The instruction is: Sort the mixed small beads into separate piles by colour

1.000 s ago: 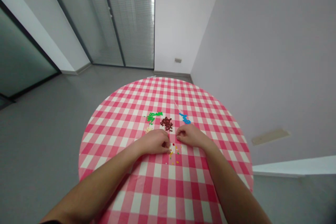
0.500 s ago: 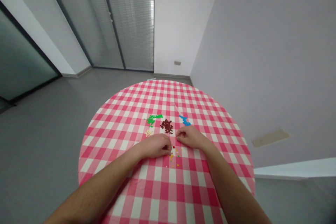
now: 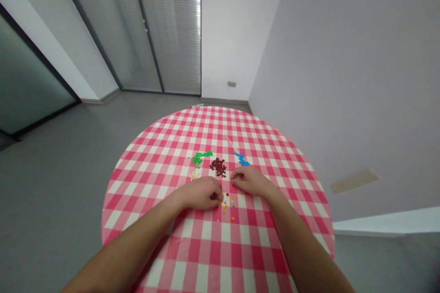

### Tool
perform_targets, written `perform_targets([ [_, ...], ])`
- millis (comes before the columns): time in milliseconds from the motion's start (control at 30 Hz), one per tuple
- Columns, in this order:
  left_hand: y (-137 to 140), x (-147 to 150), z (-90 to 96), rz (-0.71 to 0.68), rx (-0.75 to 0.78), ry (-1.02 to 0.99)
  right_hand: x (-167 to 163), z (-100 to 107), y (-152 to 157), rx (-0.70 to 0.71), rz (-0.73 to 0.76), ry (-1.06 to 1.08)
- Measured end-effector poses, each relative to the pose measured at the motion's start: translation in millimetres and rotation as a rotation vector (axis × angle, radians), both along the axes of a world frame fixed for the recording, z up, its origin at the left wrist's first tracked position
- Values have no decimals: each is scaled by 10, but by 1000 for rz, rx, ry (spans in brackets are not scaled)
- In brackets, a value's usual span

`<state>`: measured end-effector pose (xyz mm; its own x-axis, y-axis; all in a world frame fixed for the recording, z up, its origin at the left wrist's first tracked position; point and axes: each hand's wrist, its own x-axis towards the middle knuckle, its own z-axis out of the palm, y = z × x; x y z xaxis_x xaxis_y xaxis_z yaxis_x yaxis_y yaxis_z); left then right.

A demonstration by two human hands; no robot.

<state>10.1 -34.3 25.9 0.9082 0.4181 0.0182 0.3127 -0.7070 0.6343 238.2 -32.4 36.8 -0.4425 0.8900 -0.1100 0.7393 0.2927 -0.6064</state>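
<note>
My left hand (image 3: 202, 193) rests low over the table, its fingers curled into a pinch at the edge of a loose scatter of tiny coloured pieces (image 3: 224, 207), mostly yellow with some red, green and white. Anything inside that pinch is too small to make out. Across the scatter, my right hand (image 3: 250, 180) lies with fingers bent and tips together; what they hold, if anything, is hidden. Just beyond it is a cluster of small blue pieces (image 3: 242, 159). Between and beyond both hands sits a pile of dark brown pieces (image 3: 218, 166). Cream pieces (image 3: 194, 176) lie behind my left hand.
Small green pieces (image 3: 197, 159) form a pile at the back left, with a green strip (image 3: 207, 154) beside it. Everything lies on a round table with a red-and-white checked cloth (image 3: 213, 247). A plain wall (image 3: 343, 78) stands to the right.
My left hand has drawn back slightly to the left and nearer to me, uncovering a bit more of the scatter. My right hand stays almost where it was.
</note>
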Motion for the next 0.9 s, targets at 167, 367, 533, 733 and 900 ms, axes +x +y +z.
perform_targets([
  [167,-3,0,-17,-14,40,7,16,-25,0,17,4,18],
  [367,32,-8,-41,52,38,-14,11,-9,-9,-10,-10,69],
  [533,86,-59,-33,239,81,-113,-71,-11,-35,-108,0,217],
  [733,109,-48,-64,308,131,-220,-183,-62,-27,-113,-44,300],
  [900,107,-32,-89,345,132,-267,-191,-92,-1,-123,-54,338],
])
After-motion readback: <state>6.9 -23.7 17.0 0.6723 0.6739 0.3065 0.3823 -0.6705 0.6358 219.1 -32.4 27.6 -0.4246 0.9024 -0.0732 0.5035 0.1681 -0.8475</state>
